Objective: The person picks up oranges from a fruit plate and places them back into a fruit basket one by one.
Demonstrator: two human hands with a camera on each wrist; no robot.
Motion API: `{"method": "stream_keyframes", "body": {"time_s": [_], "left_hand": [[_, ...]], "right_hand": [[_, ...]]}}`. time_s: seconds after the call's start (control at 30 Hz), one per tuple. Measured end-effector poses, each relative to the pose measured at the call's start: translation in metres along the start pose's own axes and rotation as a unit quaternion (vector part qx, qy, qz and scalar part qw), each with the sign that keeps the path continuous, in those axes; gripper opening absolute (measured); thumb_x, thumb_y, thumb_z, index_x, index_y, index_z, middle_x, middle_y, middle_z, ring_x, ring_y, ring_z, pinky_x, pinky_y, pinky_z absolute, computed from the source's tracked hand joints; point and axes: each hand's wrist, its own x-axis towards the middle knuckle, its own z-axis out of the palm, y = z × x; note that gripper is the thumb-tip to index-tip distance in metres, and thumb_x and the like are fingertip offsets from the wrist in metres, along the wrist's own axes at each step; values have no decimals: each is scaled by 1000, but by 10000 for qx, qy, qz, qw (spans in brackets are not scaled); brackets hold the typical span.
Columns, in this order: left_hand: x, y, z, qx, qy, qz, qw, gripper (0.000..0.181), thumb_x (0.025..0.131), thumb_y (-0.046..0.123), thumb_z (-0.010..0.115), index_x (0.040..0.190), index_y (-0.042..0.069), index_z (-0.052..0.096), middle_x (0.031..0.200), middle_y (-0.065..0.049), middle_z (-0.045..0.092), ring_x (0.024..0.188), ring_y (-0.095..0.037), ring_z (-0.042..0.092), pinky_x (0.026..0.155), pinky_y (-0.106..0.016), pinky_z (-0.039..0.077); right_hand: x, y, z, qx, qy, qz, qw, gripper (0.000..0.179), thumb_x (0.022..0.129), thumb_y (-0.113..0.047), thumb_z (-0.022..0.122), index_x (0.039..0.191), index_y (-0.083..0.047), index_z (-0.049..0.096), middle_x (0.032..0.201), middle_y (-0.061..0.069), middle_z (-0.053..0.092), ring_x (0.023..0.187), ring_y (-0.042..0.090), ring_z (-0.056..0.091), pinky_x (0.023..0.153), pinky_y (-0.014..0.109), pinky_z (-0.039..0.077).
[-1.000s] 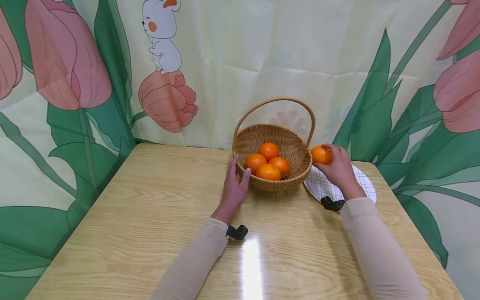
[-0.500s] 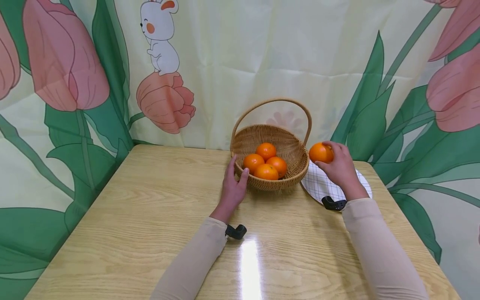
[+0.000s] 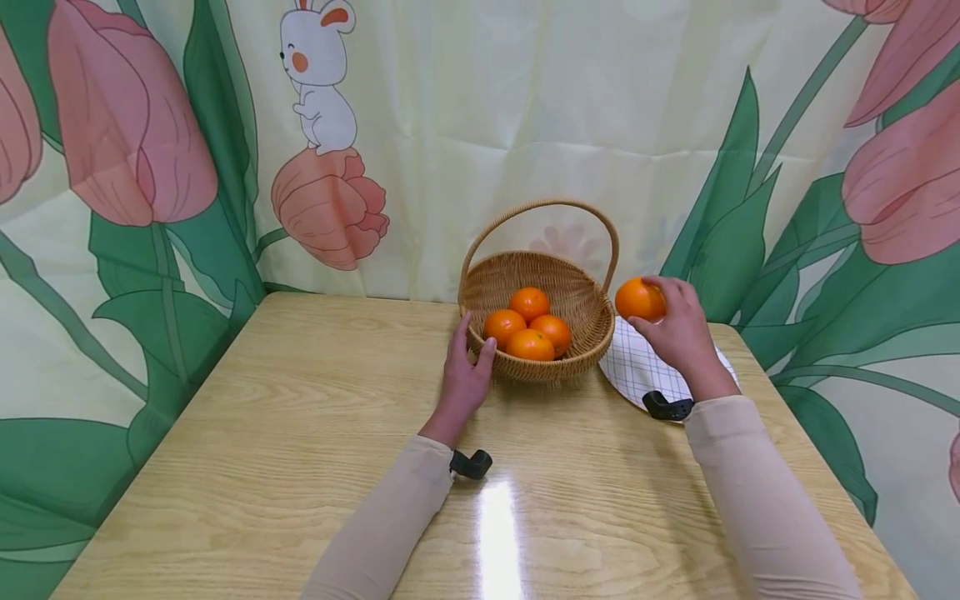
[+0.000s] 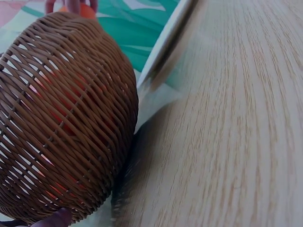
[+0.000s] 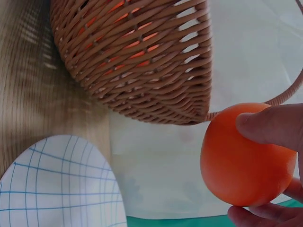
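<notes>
A wicker basket (image 3: 551, 371) with an arched handle stands toward the back of the table and holds several oranges (image 3: 531, 344). At its left side my left hand (image 3: 467, 379) holds the rim, fingers along the outside and thumb at the front. In the left wrist view only a fingertip (image 4: 59, 218) shows against the weave. My right hand (image 3: 681, 333) grips one orange (image 3: 637, 300) in the air just right of the basket. The right wrist view shows the thumb on top of that orange (image 5: 241, 165) and fingers beneath. Below it lies a white plate (image 3: 633, 367) with a blue grid.
The wooden table (image 3: 337, 433) ends at a curtain (image 3: 435, 167) printed with tulips and a rabbit. A bright light reflection (image 3: 498, 533) falls on the table's near part. The plate sits close to the right edge.
My right hand has lifted the orange slightly higher, a little apart from the basket's rim. My left hand has stayed at the basket. The whole head view has shifted slightly.
</notes>
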Motion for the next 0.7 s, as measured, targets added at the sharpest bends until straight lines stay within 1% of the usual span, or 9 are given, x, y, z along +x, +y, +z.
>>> {"method": "stream_keyframes", "body": {"time_s": [0.2,0.27,0.33,0.43,0.5,0.57,0.7], "left_hand": [[1,-2,1,16,24,9,10000,63,90,53,43,144,34,16,150,7,20,138,-22,22,110,-49,23],[1,-3,1,22,30,19,10000,63,90,52,44,144,34,16,150,7,20,138,-22,23,110,-49,23],[1,-3,1,7,36,21,10000,61,91,50,44,143,37,16,150,8,20,138,-21,23,110,-48,23],[1,-3,1,14,37,8,10000,61,90,54,43,141,43,14,150,9,21,138,-21,22,111,-48,23],[0,-2,1,16,35,-22,10000,61,89,56,43,141,45,14,150,9,21,138,-20,22,111,-47,23],[0,-2,1,33,33,-25,10000,62,88,58,42,141,45,13,150,8,21,138,-20,23,111,-48,23],[0,-2,1,29,35,-28,10000,61,88,57,42,141,44,14,150,7,21,138,-21,23,110,-49,23]], "right_hand": [[-1,-9,-3,68,66,-116,9999,61,80,-21,69,134,-19,41,137,20,31,116,43,37,92,63,35],[-1,-11,-3,83,83,-145,9998,60,80,-21,69,133,-19,41,137,19,31,117,43,37,92,63,35],[-1,-14,-4,96,102,-187,9997,60,80,-21,69,133,-19,42,137,19,32,117,43,37,92,63,35],[-1,-17,-3,122,116,-248,9995,60,79,-21,70,132,-19,43,137,19,32,116,43,38,92,62,35],[-2,-19,-3,126,129,-295,9994,59,79,-21,70,132,-19,43,137,18,32,116,43,38,91,62,35],[-2,-22,-2,148,139,-340,9992,59,79,-21,70,132,-19,43,137,18,33,115,43,38,90,62,36],[-2,-27,0,213,120,-399,9989,59,79,-22,70,132,-20,44,137,17,33,115,42,39,90,60,38]]}}
